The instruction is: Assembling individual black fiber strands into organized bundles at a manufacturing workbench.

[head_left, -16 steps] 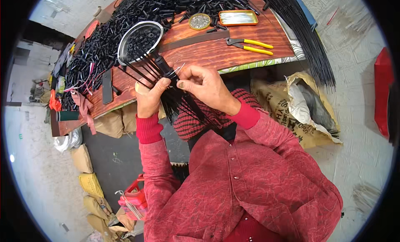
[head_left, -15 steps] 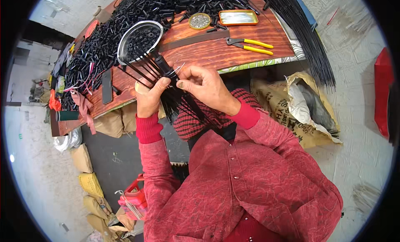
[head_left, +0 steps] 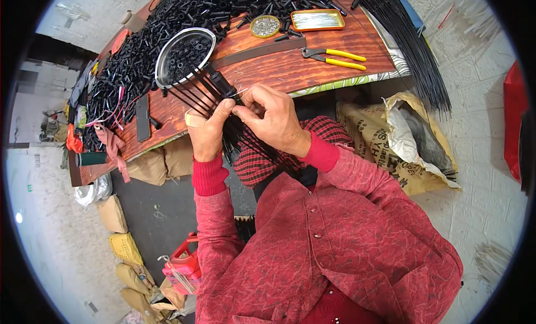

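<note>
Near the table's front edge I hold a bundle of thin black rods [head_left: 191, 97] fanned around a black plastic tube piece [head_left: 224, 85]. My left hand [head_left: 210, 135] is closed around the rods, its thumb pressed just below the tube piece. With bent fingertips, my right hand [head_left: 277, 118] pinches a thin silver wire [head_left: 241, 92] at the tube's lower end. My two thumbs almost meet there. The rods' lower part hangs down toward my lap. What lies inside my right fingers is hidden.
Behind the bundle stands a metal bowl [head_left: 158, 67] of small black parts. A heap of black plastic tubes [head_left: 223, 8] covers the table's back. Yellow-handled pliers [head_left: 346, 54], a tray of wires [head_left: 317, 29] and a black phone [head_left: 143, 118] lie about. Long black rods [head_left: 410, 53] overhang the right edge.
My left hand has shifted slightly right and my thumbs have come closer together. The wire ends that stuck up beside the tube piece now show less.
</note>
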`<state>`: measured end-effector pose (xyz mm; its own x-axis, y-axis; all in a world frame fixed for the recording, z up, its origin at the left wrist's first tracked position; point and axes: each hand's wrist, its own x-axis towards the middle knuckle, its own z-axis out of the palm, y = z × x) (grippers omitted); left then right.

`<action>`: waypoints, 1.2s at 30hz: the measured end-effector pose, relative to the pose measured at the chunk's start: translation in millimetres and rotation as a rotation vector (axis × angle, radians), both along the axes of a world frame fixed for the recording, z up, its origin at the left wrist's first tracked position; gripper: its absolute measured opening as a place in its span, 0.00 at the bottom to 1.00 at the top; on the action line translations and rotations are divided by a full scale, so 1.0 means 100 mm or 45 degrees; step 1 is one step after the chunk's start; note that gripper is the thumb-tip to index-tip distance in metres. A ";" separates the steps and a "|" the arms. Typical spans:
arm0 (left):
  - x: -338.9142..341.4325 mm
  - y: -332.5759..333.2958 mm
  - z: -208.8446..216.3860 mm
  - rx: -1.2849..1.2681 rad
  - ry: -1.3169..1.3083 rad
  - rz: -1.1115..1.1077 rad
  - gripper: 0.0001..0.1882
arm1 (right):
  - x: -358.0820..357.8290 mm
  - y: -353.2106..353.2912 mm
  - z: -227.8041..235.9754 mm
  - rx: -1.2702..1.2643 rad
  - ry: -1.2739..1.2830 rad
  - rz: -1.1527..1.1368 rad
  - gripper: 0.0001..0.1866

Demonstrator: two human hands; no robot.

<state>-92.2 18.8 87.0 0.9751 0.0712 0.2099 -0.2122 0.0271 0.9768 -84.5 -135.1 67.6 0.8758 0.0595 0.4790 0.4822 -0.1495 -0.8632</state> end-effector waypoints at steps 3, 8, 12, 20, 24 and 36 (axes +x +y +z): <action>0.02 0.13 -0.05 -0.036 0.080 -0.055 0.13 | 0.02 -0.02 -0.03 0.062 0.084 0.111 0.10; 0.04 0.15 0.00 0.004 0.128 -0.103 0.13 | 0.05 -0.13 0.02 0.325 0.384 0.408 0.07; 0.04 0.16 -0.02 -0.073 0.124 -0.096 0.12 | 0.06 -0.15 -0.01 0.370 0.434 0.462 0.06; 0.07 0.14 0.01 -0.030 0.099 -0.100 0.10 | 0.11 -0.17 -0.01 0.278 0.423 0.400 0.05; 0.09 0.10 0.01 -0.006 0.087 -0.067 0.09 | 0.09 -0.17 0.09 0.224 0.379 0.340 0.05; 0.09 0.16 0.05 0.055 0.069 -0.109 0.12 | 0.30 -0.20 0.01 0.430 0.601 0.681 0.05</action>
